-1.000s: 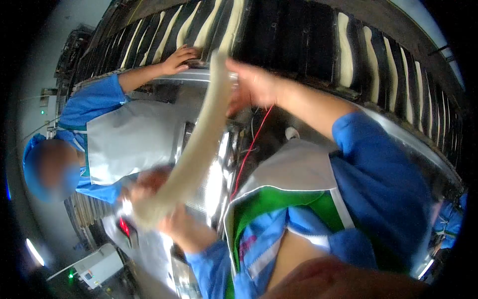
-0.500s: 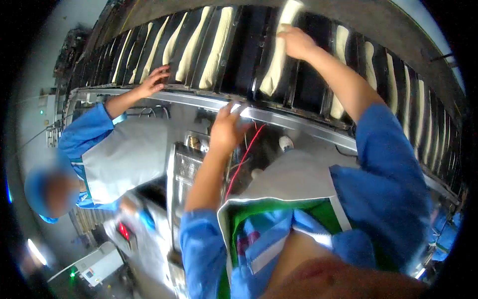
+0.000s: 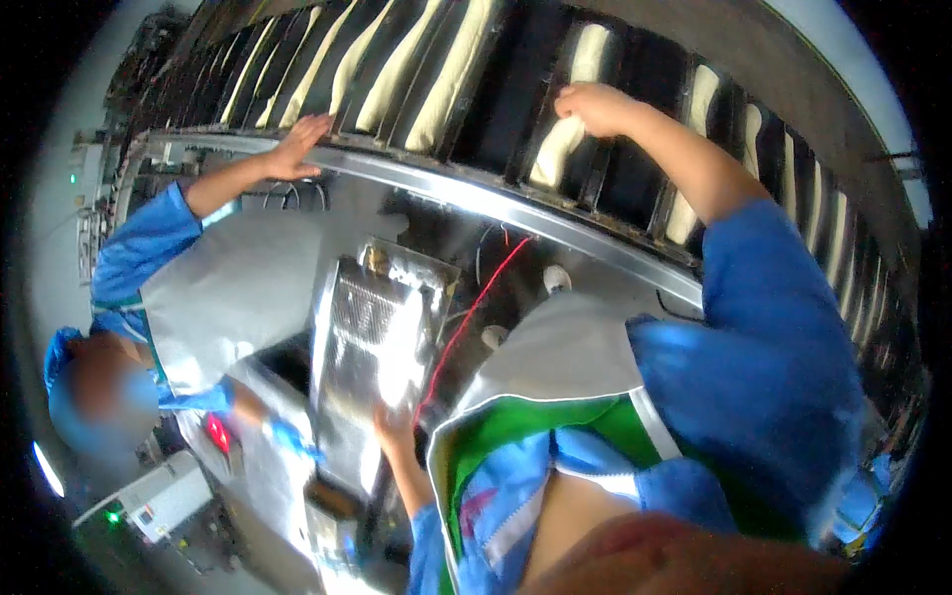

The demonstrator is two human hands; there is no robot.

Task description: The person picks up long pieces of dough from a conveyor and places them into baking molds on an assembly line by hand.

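Head view: the person's right hand has its fingers wrapped over the middle of a pale dough strip, a grasping grip. The strip lies lengthwise along a channel of the black rack, slightly bent, with its near end by the metal rail; whether its whole length rests on the base cannot be told. Judging by how things lie, the work looks well along: the row of strips on the left is laid out, and more lie in the channels to the right. Between these two groups, the channels on either side of the grasped strip show bare black base, and that gap seems the part left. This strip itself looks placed but not released. The left hand is well apart, near the perforated metal tray; its grip cannot be made out. A co-worker's hand is at the rail further left.
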